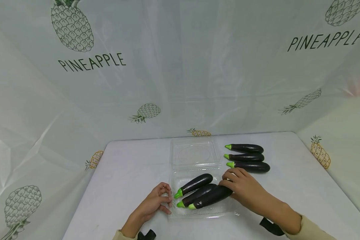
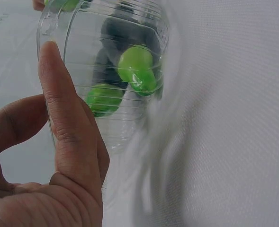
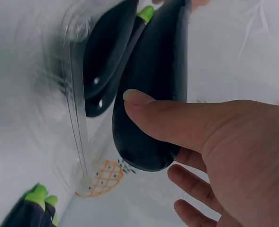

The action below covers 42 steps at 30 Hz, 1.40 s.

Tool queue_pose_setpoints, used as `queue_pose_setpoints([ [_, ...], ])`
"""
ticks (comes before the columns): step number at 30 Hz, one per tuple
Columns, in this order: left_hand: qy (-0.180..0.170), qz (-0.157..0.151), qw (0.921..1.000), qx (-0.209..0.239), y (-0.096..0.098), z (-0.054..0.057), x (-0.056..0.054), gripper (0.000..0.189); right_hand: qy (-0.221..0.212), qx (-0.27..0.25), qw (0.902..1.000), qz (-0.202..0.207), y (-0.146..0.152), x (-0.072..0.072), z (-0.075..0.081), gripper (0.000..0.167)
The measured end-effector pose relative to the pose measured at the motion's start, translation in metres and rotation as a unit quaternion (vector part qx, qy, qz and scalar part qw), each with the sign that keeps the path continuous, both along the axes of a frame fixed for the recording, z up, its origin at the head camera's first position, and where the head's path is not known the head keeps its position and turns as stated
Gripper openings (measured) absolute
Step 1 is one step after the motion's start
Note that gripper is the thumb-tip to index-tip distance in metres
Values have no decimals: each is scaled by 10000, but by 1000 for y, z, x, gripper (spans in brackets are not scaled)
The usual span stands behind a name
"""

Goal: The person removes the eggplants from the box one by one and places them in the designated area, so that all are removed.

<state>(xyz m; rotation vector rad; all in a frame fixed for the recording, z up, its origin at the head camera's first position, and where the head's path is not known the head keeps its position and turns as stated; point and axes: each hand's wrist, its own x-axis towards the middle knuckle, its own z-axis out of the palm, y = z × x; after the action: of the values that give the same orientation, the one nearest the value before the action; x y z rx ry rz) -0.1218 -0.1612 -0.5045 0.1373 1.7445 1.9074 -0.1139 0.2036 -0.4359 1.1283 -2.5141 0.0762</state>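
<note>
A clear plastic clamshell container (image 1: 180, 213) lies with its lid folded back. Two dark eggplants with green stem ends, one at the back (image 1: 198, 182) and one in the middle (image 1: 195, 196), rest in its base. My right hand (image 1: 243, 188) grips the rounded end of a third eggplant (image 1: 213, 196), which slants over the front of the base. In the right wrist view my thumb presses on this eggplant (image 3: 148, 80), fingers behind it. At the container's left edge, my left hand (image 1: 156, 201) pinches the rim (image 2: 44, 28) between thumb and fingers.
Three more eggplants (image 1: 246, 157) lie in a row on the white table (image 1: 138, 166), right of the lid (image 1: 195, 153). Behind the table hangs a pale sheet (image 1: 180, 66) printed with pineapples. A black strap (image 1: 271, 226) is around the right wrist.
</note>
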Motion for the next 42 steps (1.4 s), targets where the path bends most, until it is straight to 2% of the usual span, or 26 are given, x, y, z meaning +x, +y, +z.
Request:
queue_pose_setpoints([
  [15, -50, 34, 10000, 12, 0, 0, -1, 36, 446, -674, 9964, -266, 36, -6, 5, 67],
  [28, -46, 26, 10000, 64, 1, -1, -3, 40, 242, -860, 9935, -710, 68, -10, 3, 64],
  [42, -18, 39, 10000, 48, 0, -2, -2, 38, 88, -1086, 9869, -1189, 101, -12, -8, 64],
])
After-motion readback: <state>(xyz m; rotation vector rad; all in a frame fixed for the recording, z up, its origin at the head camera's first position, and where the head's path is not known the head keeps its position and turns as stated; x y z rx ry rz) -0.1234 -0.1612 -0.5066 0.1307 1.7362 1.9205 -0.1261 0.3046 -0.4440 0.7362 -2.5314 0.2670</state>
